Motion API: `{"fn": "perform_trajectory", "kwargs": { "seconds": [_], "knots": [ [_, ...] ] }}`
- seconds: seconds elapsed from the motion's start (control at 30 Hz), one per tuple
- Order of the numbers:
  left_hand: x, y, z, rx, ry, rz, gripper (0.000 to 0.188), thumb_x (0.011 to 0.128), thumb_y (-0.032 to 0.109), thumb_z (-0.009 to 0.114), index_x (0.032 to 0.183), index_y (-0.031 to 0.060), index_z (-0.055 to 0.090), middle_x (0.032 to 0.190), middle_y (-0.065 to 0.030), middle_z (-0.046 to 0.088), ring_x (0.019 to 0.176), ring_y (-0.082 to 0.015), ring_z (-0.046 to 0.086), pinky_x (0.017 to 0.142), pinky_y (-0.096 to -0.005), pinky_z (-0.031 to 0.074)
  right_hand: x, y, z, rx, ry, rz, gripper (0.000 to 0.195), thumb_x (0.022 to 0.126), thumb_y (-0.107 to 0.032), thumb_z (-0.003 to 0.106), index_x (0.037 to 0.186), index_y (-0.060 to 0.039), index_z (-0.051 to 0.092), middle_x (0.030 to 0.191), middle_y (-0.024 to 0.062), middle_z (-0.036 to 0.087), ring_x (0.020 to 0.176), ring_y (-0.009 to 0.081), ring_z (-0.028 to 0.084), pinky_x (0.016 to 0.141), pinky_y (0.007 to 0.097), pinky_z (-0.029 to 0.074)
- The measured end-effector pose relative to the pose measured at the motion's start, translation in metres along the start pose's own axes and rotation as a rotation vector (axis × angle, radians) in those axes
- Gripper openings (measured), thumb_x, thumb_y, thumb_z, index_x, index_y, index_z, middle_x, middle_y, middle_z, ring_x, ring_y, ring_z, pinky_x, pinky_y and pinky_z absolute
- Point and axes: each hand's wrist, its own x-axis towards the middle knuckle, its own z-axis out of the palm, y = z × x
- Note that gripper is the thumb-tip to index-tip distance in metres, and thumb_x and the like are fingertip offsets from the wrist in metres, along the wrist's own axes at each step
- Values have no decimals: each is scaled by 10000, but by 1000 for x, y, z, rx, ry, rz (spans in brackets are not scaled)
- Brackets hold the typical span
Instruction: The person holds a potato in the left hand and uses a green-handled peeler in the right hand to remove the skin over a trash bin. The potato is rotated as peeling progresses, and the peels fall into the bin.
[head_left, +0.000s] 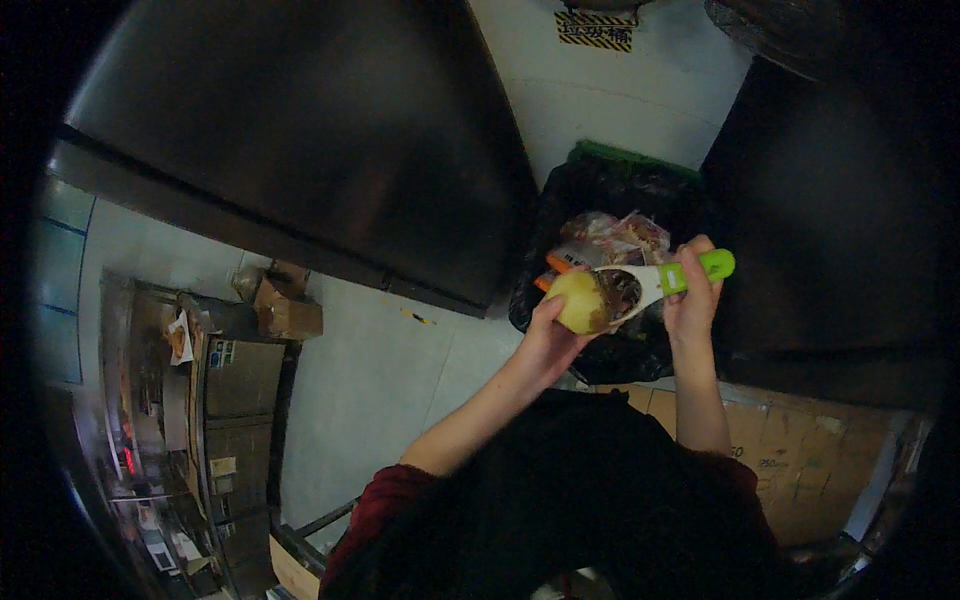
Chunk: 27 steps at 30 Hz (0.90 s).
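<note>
My left hand (553, 341) holds a round, pale yellow-green fruit or vegetable (576, 301), partly peeled, with a brownish patch on its lower right side. In my right hand (694, 289) is a Y-shaped peeler (643, 288) with a green handle and a white forked head. The peeler's head lies against the right side of the round piece. Below both hands stands a bin with a black liner (551, 217), its green rim showing at the back. Plastic bags and scraps (611, 231) lie inside it.
Dark cabinet-like surfaces flank the bin at left (315, 135) and right (817, 225). Cardboard boxes (802, 472) stand at lower right. Across the pale floor (360, 375), at left, are metal cabinets (238, 382) and a small cardboard box (291, 309).
</note>
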Motion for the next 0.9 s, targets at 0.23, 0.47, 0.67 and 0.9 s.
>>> {"fn": "perform_trajectory", "kwargs": {
  "seconds": [0.23, 0.47, 0.67, 0.9],
  "knots": [
    [-10, 15, -4, 5, 50, 92, 757, 729, 580, 489, 1255, 55, 346, 1291, -160, 373, 1187, -304, 385, 997, -429, 322, 36, 15, -42, 141, 192, -64, 115, 793, -101, 585, 864, -135, 501, 754, -27, 468, 715, 69, 473, 643, 212, 402],
    [-12, 23, -27, 30, 125, 133, 650, 771, 531, 484, 1210, 58, 415, 1278, -124, 401, 1170, -284, 401, 995, -390, 319, 50, 12, -64, -172, 262, -205, 144, 816, -131, 583, 733, -134, 465, 629, -34, 439, 469, 43, 370, 398, 189, 258],
    [-4, 10, -14, -108, 87, 48, 606, 810, 510, 464, 1232, 79, 404, 1281, -108, 403, 1182, -253, 388, 1017, -354, 280, 12, -1, 8, -80, 39, 40, 121, 822, -190, 571, 812, -153, 456, 694, -41, 445, 505, 22, 403, 383, 155, 282],
    [-3, 5, 0, -125, 80, 7, 671, 814, 550, 417, 1268, 60, 358, 1291, -115, 396, 1191, -242, 380, 1034, -377, 260, -4, 11, 30, -10, -93, 108, 110, 832, -192, 545, 808, -163, 442, 669, -59, 436, 507, 19, 408, 384, 164, 283]
  ]
}}
